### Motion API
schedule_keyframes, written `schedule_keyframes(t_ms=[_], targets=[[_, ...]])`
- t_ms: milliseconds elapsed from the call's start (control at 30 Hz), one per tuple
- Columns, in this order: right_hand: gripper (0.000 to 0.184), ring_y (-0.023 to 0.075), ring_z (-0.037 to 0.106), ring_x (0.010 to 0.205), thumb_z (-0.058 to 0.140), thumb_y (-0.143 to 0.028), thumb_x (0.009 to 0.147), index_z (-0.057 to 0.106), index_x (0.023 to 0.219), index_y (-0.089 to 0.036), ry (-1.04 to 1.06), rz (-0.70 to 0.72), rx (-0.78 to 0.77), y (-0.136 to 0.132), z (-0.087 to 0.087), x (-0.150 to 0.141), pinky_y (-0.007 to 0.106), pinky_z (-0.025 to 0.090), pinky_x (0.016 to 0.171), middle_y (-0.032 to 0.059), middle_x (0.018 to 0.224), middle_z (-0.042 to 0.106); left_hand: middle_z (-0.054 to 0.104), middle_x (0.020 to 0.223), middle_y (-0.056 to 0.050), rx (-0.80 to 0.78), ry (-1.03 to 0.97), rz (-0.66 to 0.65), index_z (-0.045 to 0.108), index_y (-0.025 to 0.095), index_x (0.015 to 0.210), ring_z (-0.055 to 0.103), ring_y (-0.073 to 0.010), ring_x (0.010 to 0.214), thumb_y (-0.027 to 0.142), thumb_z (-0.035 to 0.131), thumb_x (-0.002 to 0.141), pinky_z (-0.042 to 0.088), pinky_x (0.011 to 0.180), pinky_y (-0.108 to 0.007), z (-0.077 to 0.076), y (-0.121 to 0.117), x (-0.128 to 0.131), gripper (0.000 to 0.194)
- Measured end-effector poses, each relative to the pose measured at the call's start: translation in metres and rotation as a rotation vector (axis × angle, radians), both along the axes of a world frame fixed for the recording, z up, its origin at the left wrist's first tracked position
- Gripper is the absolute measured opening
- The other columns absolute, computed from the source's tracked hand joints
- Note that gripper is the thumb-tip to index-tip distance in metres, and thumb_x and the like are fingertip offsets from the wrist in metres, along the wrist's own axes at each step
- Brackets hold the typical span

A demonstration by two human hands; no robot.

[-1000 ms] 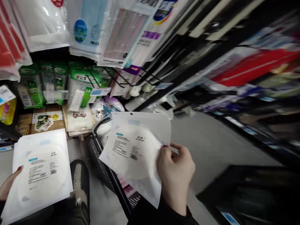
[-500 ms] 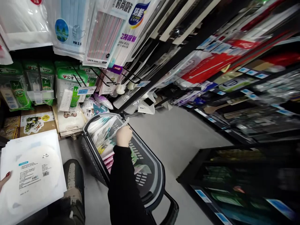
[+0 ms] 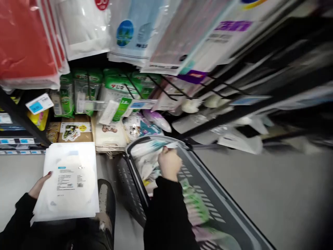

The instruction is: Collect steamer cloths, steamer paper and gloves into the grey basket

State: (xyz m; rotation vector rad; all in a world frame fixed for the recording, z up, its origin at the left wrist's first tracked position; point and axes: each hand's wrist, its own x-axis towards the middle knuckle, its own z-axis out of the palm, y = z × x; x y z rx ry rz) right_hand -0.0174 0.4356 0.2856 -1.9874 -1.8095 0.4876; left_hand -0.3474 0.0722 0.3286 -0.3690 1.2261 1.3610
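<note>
My left hand (image 3: 39, 185) grips the left edge of a stack of flat white packets (image 3: 69, 201), with thumb on top and the other fingers hidden underneath. The top packet has printed text and a barcode, and a pale round shape shows through it. My right hand (image 3: 169, 164) is inside the grey shopping basket (image 3: 208, 180), closed on the edge of a plastic packet (image 3: 173, 144). Beside it lie several clear plastic packets (image 3: 147, 161), some whitish and teal. A green and pink packet (image 3: 195, 203) lies deeper in the basket, partly behind my right sleeve.
Ahead, shelves hold hanging blue mask packs (image 3: 140, 27), straw packs (image 3: 174, 34) and green power-strip packs (image 3: 122, 83). A cardboard box (image 3: 75, 130) sits on the low shelf. Metal hooks (image 3: 166, 90) stick out above the basket. Grey floor (image 3: 291, 187) extends right.
My view has turned left and come closer to the shelf, so the basket and stack appear further right. My right hand stays at the packets in the basket; more of my left hand shows.
</note>
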Motion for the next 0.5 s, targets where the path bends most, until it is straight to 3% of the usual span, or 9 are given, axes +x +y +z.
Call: schedule_keyframes(t_ms=[67, 100, 167, 233, 333, 500], targets=[[0.031, 0.0245, 0.058, 0.064, 0.037, -0.029, 0.084, 0.058, 0.095, -0.009, 0.063, 0.068, 0.014, -0.035, 0.006, -0.019, 0.034, 0.038, 0.061, 0.0139, 0.069, 0.061, 0.069, 0.109, -0.019, 0.040, 0.018, -0.015, 0.021, 0.004, 0.143, 0.058, -0.0347, 0.109, 0.026, 0.060, 0.081, 0.041, 0.098, -0.044, -0.003, 0.000, -0.003, 0.076], [0.030, 0.0222, 0.057, 0.063, 0.038, -0.033, 0.084, 0.059, 0.090, -0.013, 0.210, 0.205, 0.018, -0.057, 0.008, -0.032, 0.031, 0.039, 0.061, 0.0103, 0.068, 0.061, 0.069, 0.108, -0.020, 0.056, 0.025, -0.024, 0.022, 0.002, 0.142, 0.058, -0.0346, 0.108, 0.027, 0.059, 0.082, 0.041, 0.098, -0.044, -0.005, 0.000, -0.005, 0.075], [0.032, 0.0184, 0.056, 0.058, 0.037, -0.041, 0.084, 0.058, 0.082, -0.016, 0.508, 0.535, -0.127, -0.106, 0.007, -0.062, 0.027, 0.039, 0.057, 0.0053, 0.066, 0.060, 0.069, 0.108, -0.021, 0.081, 0.023, -0.044, 0.025, 0.001, 0.141, 0.059, -0.0346, 0.108, 0.028, 0.058, 0.083, 0.041, 0.098, -0.044, -0.007, 0.000, -0.006, 0.073], [0.026, 0.0177, 0.055, 0.057, 0.048, -0.043, 0.079, 0.056, 0.079, -0.018, 0.592, 0.694, -0.303, -0.150, 0.000, -0.092, 0.026, 0.039, 0.056, 0.0019, 0.063, 0.059, 0.069, 0.108, -0.021, 0.095, 0.023, -0.059, 0.026, 0.000, 0.141, 0.059, -0.0348, 0.108, 0.030, 0.057, 0.083, 0.040, 0.098, -0.044, -0.007, -0.001, -0.006, 0.072], [0.024, 0.0181, 0.054, 0.058, 0.059, -0.039, 0.072, 0.050, 0.082, -0.019, 0.608, 0.631, -0.338, -0.190, -0.016, -0.120, 0.026, 0.039, 0.056, -0.0014, 0.061, 0.054, 0.070, 0.107, -0.020, 0.106, 0.023, -0.073, 0.025, 0.000, 0.141, 0.060, -0.0341, 0.107, 0.030, 0.056, 0.084, 0.040, 0.098, -0.044, -0.005, -0.002, -0.004, 0.071], [0.028, 0.0162, 0.053, 0.059, 0.063, -0.036, 0.067, 0.050, 0.086, -0.019, 0.759, 0.436, -0.330, -0.203, -0.033, -0.129, 0.025, 0.041, 0.056, -0.0018, 0.067, 0.051, 0.069, 0.111, -0.019, 0.108, -0.007, -0.039, 0.023, 0.001, 0.141, 0.057, -0.0327, 0.112, 0.034, 0.052, 0.086, 0.039, 0.099, -0.043, -0.005, -0.008, -0.006, 0.071]])
